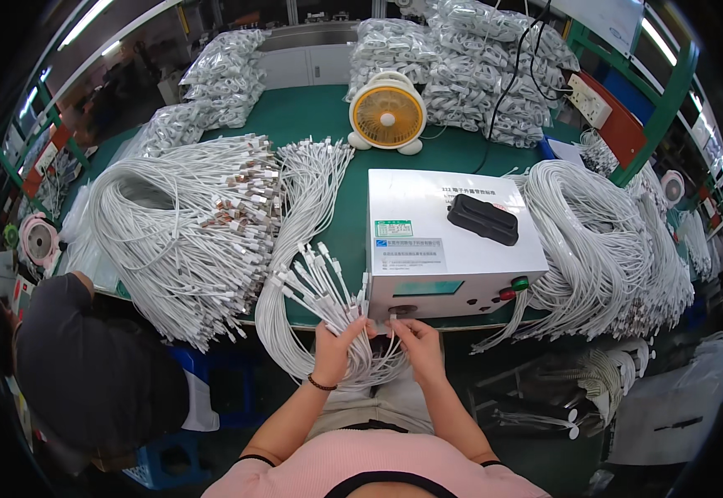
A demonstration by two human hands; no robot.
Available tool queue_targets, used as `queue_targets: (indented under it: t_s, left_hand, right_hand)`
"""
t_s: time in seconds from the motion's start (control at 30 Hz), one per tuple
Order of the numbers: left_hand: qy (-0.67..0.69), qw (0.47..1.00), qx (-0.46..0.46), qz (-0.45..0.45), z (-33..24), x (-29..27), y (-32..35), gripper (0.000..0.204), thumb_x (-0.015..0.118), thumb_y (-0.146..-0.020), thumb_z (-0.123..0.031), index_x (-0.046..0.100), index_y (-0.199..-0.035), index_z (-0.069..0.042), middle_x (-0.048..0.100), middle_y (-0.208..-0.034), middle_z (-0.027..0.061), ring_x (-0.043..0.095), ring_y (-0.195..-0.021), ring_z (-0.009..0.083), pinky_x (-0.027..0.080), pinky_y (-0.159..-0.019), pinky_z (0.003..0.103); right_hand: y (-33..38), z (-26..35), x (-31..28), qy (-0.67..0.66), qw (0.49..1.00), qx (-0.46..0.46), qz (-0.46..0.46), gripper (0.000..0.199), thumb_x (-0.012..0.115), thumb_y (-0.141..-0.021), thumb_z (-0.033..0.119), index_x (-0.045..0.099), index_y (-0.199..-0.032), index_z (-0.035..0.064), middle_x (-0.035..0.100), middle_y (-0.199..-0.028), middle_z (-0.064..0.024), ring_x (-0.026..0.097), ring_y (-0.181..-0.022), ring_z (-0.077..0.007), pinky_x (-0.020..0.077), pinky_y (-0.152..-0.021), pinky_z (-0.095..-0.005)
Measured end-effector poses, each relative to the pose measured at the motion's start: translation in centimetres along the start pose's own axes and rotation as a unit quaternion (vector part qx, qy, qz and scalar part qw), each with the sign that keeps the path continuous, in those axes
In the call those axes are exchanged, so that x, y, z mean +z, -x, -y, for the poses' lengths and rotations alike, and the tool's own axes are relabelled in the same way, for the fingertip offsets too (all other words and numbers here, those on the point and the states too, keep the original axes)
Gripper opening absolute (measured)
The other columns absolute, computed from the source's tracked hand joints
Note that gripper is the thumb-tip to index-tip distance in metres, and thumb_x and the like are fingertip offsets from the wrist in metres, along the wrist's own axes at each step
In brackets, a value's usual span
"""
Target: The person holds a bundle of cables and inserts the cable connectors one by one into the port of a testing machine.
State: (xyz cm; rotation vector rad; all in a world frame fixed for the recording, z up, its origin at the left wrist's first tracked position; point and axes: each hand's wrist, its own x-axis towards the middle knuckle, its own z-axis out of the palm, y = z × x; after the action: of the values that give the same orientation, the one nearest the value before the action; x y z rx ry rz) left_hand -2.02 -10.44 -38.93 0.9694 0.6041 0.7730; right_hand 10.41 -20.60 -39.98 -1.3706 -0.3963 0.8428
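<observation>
My left hand (333, 352) is closed round a bunch of white USB cables (326, 286), whose plugs fan out above my fingers. Just to the right, my right hand (423, 348) pinches the end of one white cable at the front of a white tester box (478, 253). The fingertips are right below the box's dark round socket (403, 310); I cannot tell whether the plug is in it. The held cables hang in loops over the table edge, between my wrists. A small greenish display (416, 288) faces me on the box.
A large heap of white cables (187, 224) covers the left of the green table (312, 104); another coiled heap (586, 241) lies right. On the tester rests a black case (483, 219). Behind stand a yellow fan (387, 116) and bagged cables (482, 70). A person (87, 357) sits at left.
</observation>
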Motion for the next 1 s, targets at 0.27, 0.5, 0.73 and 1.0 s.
queue_targets:
  t_s: [0.27,0.5,0.73,1.0]
  left_hand:
    - [0.095,0.989,-0.111,-0.031,0.0,-0.5,-0.1,0.018,0.066,-0.084,-0.011,0.059,-0.094,0.003,0.065,-0.080,0.0091,0.065,-0.067,0.0172,0.053,-0.060,0.029]
    - [0.102,0.990,-0.100,0.001,-0.5,-0.9,0.0,0.018,0.067,-0.081,-0.002,0.059,-0.096,0.004,0.066,-0.082,0.0099,0.066,-0.071,0.0190,0.054,-0.065,0.029]
    - [0.011,0.985,-0.139,0.101,1.4,-1.4,1.6,0.019,0.066,-0.081,-0.003,0.059,-0.098,0.004,0.066,-0.087,0.0101,0.066,-0.075,0.0177,0.053,-0.068,0.029]
    - [0.010,0.987,-0.138,0.084,2.2,-2.2,2.6,0.018,0.065,-0.084,-0.006,0.059,-0.099,0.003,0.065,-0.089,0.0090,0.065,-0.079,0.0177,0.053,-0.074,0.029]
  right_hand:
    - [0.1,1.0,0.4,-0.075,0.995,0.071,-0.012,0.021,0.065,-0.084,0.018,0.068,-0.089,-0.0025,0.060,-0.068,0.0011,0.039,-0.054,-0.0024,0.0291,-0.051,-0.0182]
    - [-0.1,0.6,0.2,-0.057,0.996,0.070,0.001,0.020,0.065,-0.085,0.019,0.069,-0.090,0.0003,0.064,-0.075,-0.0003,0.049,-0.062,-0.0029,0.0346,-0.055,-0.0186]
    - [0.3,-0.6,0.7,0.018,0.999,-0.027,0.043,0.020,0.066,-0.084,0.016,0.068,-0.096,-0.0008,0.064,-0.075,0.0001,0.048,-0.063,-0.0029,0.0365,-0.057,-0.0194]
    - [0.6,-1.9,0.2,0.023,0.996,-0.080,-0.035,0.018,0.063,-0.086,0.013,0.068,-0.094,-0.0016,0.065,-0.076,-0.0008,0.046,-0.060,-0.0032,0.0351,-0.054,-0.0188]
